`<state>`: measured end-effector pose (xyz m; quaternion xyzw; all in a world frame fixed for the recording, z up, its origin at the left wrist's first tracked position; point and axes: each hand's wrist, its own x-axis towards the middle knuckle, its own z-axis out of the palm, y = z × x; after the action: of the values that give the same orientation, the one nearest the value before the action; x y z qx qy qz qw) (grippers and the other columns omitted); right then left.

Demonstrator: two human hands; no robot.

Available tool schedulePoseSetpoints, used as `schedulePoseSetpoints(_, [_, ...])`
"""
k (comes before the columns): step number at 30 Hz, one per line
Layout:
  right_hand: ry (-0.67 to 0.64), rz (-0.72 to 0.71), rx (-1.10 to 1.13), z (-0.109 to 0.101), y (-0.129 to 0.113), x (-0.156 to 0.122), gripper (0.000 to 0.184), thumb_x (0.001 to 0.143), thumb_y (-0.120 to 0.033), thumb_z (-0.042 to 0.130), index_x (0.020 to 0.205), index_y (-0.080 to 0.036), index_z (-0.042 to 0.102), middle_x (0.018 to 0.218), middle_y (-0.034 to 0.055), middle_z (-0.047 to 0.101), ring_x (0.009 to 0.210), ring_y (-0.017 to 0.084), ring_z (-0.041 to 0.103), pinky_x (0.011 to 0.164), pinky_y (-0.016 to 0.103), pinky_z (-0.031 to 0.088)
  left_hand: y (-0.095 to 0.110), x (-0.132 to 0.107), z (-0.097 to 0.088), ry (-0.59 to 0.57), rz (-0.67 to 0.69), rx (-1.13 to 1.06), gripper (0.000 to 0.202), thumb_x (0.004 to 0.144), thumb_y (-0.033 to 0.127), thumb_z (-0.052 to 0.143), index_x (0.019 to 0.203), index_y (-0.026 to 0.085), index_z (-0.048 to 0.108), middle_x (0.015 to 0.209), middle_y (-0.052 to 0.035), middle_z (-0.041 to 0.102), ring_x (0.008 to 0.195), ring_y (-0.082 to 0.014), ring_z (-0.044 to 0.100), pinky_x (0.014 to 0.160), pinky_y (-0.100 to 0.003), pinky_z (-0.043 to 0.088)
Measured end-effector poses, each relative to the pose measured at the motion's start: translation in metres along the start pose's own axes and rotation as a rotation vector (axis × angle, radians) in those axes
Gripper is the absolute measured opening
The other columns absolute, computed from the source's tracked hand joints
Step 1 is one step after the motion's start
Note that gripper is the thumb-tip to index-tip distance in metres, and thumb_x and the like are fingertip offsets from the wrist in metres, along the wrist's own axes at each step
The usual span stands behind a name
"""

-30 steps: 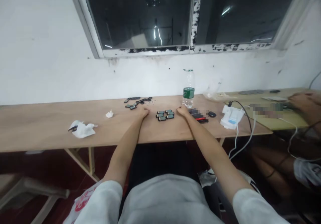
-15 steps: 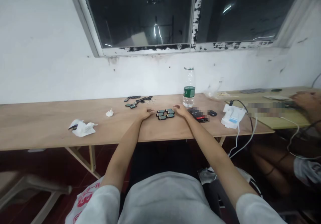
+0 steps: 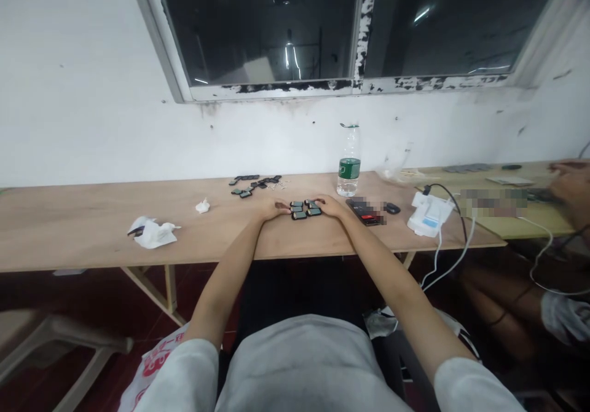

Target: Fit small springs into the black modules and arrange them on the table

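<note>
Two short columns of small flat black rectangular pieces with grey-green faces point(image 3: 299, 215) lie side by side on the wooden table; their exact kind is too small to make out. At their left edge is my left hand point(image 3: 275, 208), fingers stretched out and apart, the tips touching or nearly touching the pieces. From the other side my right hand point(image 3: 329, 205) reaches in, its fingers extended over the upper piece of the right column. Neither hand visibly grips a piece. Farther back sits a loose heap of similar dark pieces point(image 3: 246, 194) beside small pale bits point(image 3: 278, 185).
A water bottle point(image 3: 349, 169) stands behind my right hand. A phone point(image 3: 364, 211), a dark mouse-like object point(image 3: 391, 208) and a white box with cables point(image 3: 429, 214) lie to the right. Crumpled tissue point(image 3: 154, 233) lies left. Another person's hand point(image 3: 569, 181) is at the far right.
Both hands have moved inward, the left rightward and the right leftward, to the edges of the grouped pieces. The view has shifted slightly.
</note>
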<state>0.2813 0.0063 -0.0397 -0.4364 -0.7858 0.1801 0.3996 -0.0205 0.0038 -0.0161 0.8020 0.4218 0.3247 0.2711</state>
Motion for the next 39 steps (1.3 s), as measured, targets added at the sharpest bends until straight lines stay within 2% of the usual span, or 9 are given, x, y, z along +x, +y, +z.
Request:
schedulePoseSetpoints(5, [0.067, 0.086, -0.054, -0.004, -0.001, -0.001, 0.029, 0.092, -0.006, 0.060, 0.105, -0.019, 0.083, 0.118, 0.0098, 0.081, 0.112, 0.024, 0.074, 0.109, 0.039, 0.054, 0.001, 0.000, 0.002, -0.008, 0.048, -0.013, 0.029, 0.082, 0.046, 0.083, 0.093, 0.019, 0.083, 0.094, -0.0077, 0.081, 0.085, -0.0234, 0.071, 0.078, -0.033, 0.055])
schedulePoseSetpoints(9, [0.097, 0.150, -0.050, -0.008, 0.001, -0.002, 0.029, 0.087, -0.003, 0.062, 0.101, -0.018, 0.083, 0.112, 0.0107, 0.082, 0.106, 0.024, 0.076, 0.105, 0.039, 0.056, 0.000, 0.001, 0.002, 0.005, 0.096, -0.006, 0.039, 0.089, 0.056, 0.071, 0.092, 0.018, 0.081, 0.097, -0.0086, 0.081, 0.091, -0.0252, 0.071, 0.082, -0.034, 0.055])
schedulePoseSetpoints(15, [0.070, 0.146, 0.098, -0.016, 0.008, -0.004, 0.020, 0.083, -0.009, 0.070, 0.097, -0.016, 0.082, 0.107, 0.0110, 0.083, 0.101, 0.024, 0.077, 0.103, 0.040, 0.057, 0.001, 0.000, 0.003, 0.010, 0.069, 0.037, 0.050, 0.088, 0.065, 0.065, 0.090, 0.018, 0.080, 0.091, -0.0073, 0.079, 0.086, -0.0248, 0.067, 0.075, -0.032, 0.052])
schedulePoseSetpoints(19, [0.046, 0.157, 0.220, -0.024, 0.013, -0.005, 0.020, 0.077, -0.014, 0.081, 0.096, -0.017, 0.081, 0.102, 0.0099, 0.083, 0.096, 0.024, 0.077, 0.101, 0.042, 0.059, 0.006, -0.002, 0.002, 0.011, 0.061, 0.041, 0.050, 0.088, 0.066, 0.065, 0.085, 0.017, 0.079, 0.082, -0.0061, 0.076, 0.081, -0.0232, 0.064, 0.072, -0.031, 0.050])
schedulePoseSetpoints(23, [0.051, 0.202, 0.314, -0.031, 0.018, -0.008, 0.028, 0.068, -0.016, 0.089, 0.095, -0.016, 0.081, 0.099, 0.0094, 0.083, 0.095, 0.025, 0.076, 0.100, 0.044, 0.059, 0.013, -0.004, 0.001, 0.008, 0.036, 0.061, 0.051, 0.087, 0.068, 0.064, 0.080, 0.018, 0.076, 0.071, -0.0028, 0.069, 0.074, -0.0206, 0.060, 0.067, -0.029, 0.048])
schedulePoseSetpoints(27, [0.096, 0.242, 0.397, -0.034, 0.022, -0.010, 0.035, 0.063, -0.015, 0.091, 0.097, -0.016, 0.080, 0.104, 0.0111, 0.082, 0.098, 0.025, 0.075, 0.101, 0.045, 0.059, 0.017, -0.005, 0.002, 0.015, 0.027, 0.058, 0.052, 0.087, 0.069, 0.064, 0.077, 0.019, 0.075, 0.065, -0.0010, 0.065, 0.068, -0.0194, 0.057, 0.063, -0.028, 0.045])
schedulePoseSetpoints(32, [0.151, 0.256, 0.419, -0.034, 0.023, -0.009, 0.034, 0.063, -0.014, 0.090, 0.096, -0.016, 0.080, 0.106, 0.0112, 0.082, 0.099, 0.026, 0.075, 0.102, 0.046, 0.058, 0.016, -0.005, 0.002, 0.007, 0.018, 0.056, 0.049, 0.089, 0.065, 0.063, 0.077, 0.018, 0.075, 0.065, -0.0012, 0.064, 0.067, -0.0185, 0.055, 0.063, -0.028, 0.043])
schedulePoseSetpoints(39, [0.115, 0.256, 0.402, -0.035, 0.023, -0.011, 0.032, 0.066, -0.016, 0.088, 0.097, -0.016, 0.081, 0.101, 0.0101, 0.083, 0.094, 0.025, 0.075, 0.099, 0.045, 0.059, 0.010, -0.004, 0.001, 0.002, 0.045, 0.059, 0.047, 0.090, 0.063, 0.062, 0.078, 0.019, 0.074, 0.067, -0.0013, 0.063, 0.067, -0.0185, 0.054, 0.062, -0.029, 0.042])
